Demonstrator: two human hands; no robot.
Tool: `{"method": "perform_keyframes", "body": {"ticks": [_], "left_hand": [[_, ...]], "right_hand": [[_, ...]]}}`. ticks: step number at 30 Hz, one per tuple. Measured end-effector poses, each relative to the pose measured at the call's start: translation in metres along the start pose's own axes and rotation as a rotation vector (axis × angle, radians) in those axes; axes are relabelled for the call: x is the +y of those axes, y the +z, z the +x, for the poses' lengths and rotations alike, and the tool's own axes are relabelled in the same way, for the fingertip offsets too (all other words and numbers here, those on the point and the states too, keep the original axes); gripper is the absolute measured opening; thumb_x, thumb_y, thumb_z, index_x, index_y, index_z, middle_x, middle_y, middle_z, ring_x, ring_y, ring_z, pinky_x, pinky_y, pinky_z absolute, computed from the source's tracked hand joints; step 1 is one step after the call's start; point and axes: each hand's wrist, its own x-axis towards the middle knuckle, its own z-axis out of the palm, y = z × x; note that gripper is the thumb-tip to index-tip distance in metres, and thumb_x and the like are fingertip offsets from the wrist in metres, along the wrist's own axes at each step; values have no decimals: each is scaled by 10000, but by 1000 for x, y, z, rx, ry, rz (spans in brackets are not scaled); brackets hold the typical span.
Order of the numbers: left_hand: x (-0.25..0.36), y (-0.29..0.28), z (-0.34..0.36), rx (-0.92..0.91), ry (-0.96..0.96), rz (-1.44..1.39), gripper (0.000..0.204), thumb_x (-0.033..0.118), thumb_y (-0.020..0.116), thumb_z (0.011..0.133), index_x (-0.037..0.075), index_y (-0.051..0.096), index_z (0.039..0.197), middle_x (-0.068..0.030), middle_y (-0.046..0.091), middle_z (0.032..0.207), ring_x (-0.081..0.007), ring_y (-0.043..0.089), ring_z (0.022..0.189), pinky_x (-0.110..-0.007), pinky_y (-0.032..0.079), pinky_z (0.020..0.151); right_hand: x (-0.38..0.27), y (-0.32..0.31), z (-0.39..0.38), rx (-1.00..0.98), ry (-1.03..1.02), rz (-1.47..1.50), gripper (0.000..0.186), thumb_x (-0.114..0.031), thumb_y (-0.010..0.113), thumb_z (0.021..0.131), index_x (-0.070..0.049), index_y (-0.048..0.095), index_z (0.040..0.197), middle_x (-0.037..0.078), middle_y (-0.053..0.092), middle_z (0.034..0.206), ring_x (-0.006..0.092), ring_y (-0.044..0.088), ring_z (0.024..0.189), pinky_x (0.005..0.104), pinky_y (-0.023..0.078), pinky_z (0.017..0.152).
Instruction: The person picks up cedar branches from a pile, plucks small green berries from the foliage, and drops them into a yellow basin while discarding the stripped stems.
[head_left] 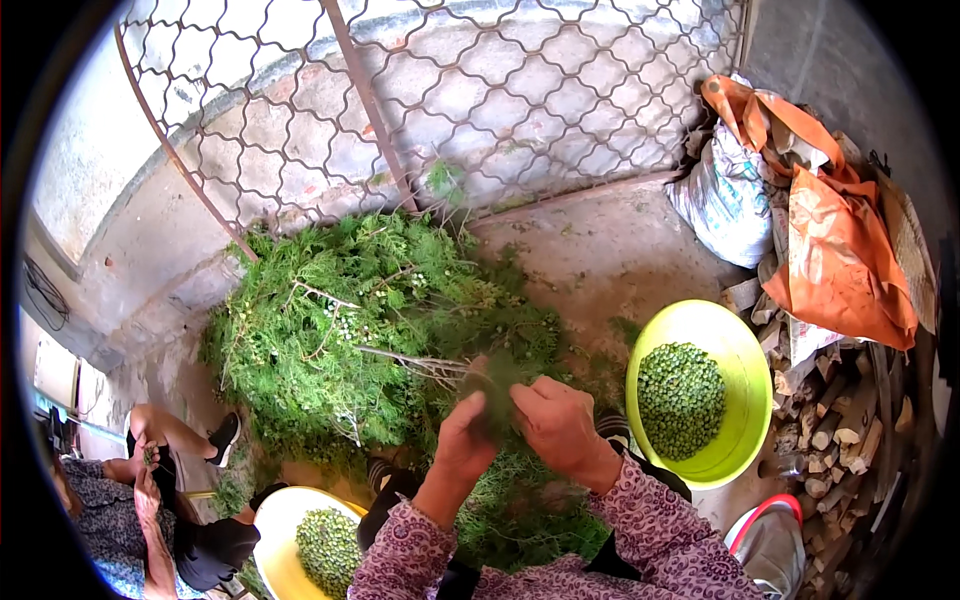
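Note:
My left hand [467,437] is closed around a cut evergreen branch [430,366], its bare stems pointing left over the pile. Close beside it, my right hand [558,422] has its fingers curled in at the branch's blurred green end; what they pinch is hidden. Beneath and beyond both hands spreads a heap of feathery green branches [330,310] with small pale berries among them. To the right stands a yellow-green basin [752,400] partly filled with round green berries [682,400].
At left sits another person [110,500], hands together on a small sprig, near a yellow basin [272,540] of green berries [328,552]. Split firewood [835,440], a white sack [725,195] and orange sheeting [845,260] line the right. A metal lattice [480,100] leans at the back wall.

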Motion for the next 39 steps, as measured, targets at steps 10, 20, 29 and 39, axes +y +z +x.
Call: {"method": "perform_keyframes", "body": {"ticks": [10,20,29,39], "left_hand": [[12,-17,5,294,13,260,337,211,564,824,-3,510,1079,-113,586,1009,-247,566,913,-363,451,842],[35,7,-4,367,20,165,293,188,578,818,3,527,1039,-133,603,971,-258,597,862,-395,489,778],[31,4,-6,249,-66,192,314,166,548,837,-27,508,1082,-137,601,987,-253,601,867,-377,497,781],[23,11,-12,267,3,406,359,94,596,783,-41,491,1099,-146,597,992,-257,603,856,-373,507,766]], "right_hand": [[-18,21,-7,-93,-121,55,196,-69,606,687,-67,600,883,66,499,639,210,546,578,302,425,480],[4,-7,3,-62,377,632,161,-95,588,762,24,587,870,114,605,785,182,578,707,273,450,647],[8,-13,3,-14,424,713,174,-112,603,770,21,589,881,95,612,788,125,563,719,254,445,652],[12,-18,3,-298,567,956,150,-109,632,781,7,611,873,-2,603,737,48,509,653,215,424,586]]}}
